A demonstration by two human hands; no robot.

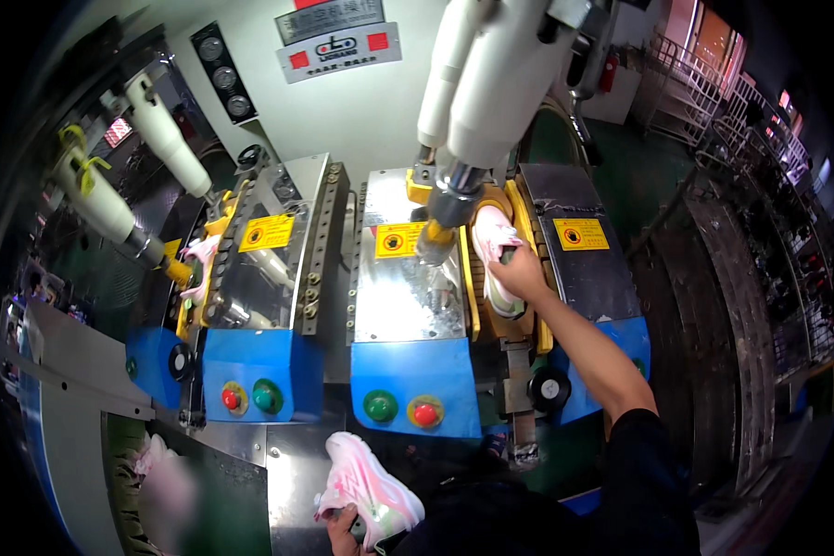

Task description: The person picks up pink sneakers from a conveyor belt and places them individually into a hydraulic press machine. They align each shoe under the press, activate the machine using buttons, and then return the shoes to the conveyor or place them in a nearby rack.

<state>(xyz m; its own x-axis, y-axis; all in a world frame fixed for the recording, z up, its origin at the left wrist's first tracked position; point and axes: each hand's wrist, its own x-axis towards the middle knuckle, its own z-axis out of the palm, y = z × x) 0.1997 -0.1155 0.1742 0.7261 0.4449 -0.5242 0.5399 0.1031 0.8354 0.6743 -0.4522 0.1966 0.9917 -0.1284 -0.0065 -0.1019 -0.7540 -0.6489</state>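
Note:
Low in front of me, my left hand (pixel 344 532) grips a pink and white sneaker (pixel 366 482) by its collar, the sole facing up and to the right. Stretched forward, my right hand (pixel 521 274) has its fingers closed at the opening of a second pink sneaker (pixel 491 232). That shoe lies lengthwise between the yellow side pads (pixel 523 218) of the press machine's right station. Above and to its left hangs a white press cylinder (pixel 491 102) with a metal rod. Part of the second shoe is hidden behind my right hand.
Blue control panels carry a green button (pixel 380 405) and a red button (pixel 425 414). Another pink shoe (pixel 199 264) sits in the left station beneath slanted cylinders (pixel 102 199). Blurred pink shoes (pixel 167 486) lie at lower left. Metal racks (pixel 760 296) stand at right.

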